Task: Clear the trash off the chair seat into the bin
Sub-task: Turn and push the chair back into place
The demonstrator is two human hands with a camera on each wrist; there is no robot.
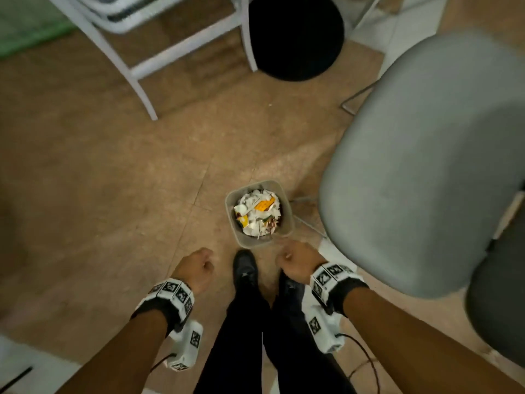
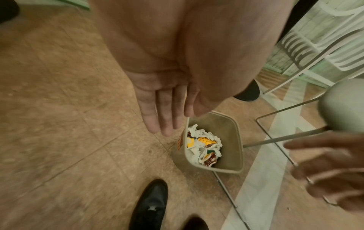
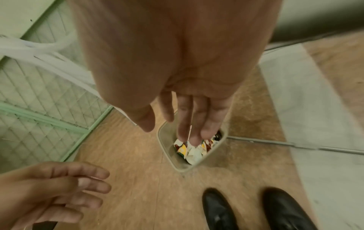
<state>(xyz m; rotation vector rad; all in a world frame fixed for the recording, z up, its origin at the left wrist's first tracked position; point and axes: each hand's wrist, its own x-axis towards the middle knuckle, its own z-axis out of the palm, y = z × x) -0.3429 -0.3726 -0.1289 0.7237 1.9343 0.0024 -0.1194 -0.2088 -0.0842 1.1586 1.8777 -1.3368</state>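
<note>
A small beige bin [image 1: 287, 223] stands on the brown floor just ahead of my feet. It holds crumpled white paper and yellow and brown wrappers [image 1: 257, 213]. The grey chair seat [image 1: 426, 166] at the right shows a bare surface. My left hand [image 1: 196, 265] hangs left of the bin with straight fingers [image 2: 163, 109] and holds nothing. My right hand [image 1: 295, 263] hangs over the bin's near rim. Its fingers [image 3: 197, 121] point down at the trash [image 3: 194, 153], relaxed and empty. The bin [image 2: 234, 140] and its rim [image 3: 167, 155] show in both wrist views.
A white metal chair frame [image 1: 136, 69] and a black round base [image 1: 295, 38] stand farther back. Thin wire chair legs [image 1: 306, 220] run beside the bin. My black shoes [image 1: 244, 268] are close to it. A darker grey seat [image 1: 500, 308] is at the lower right.
</note>
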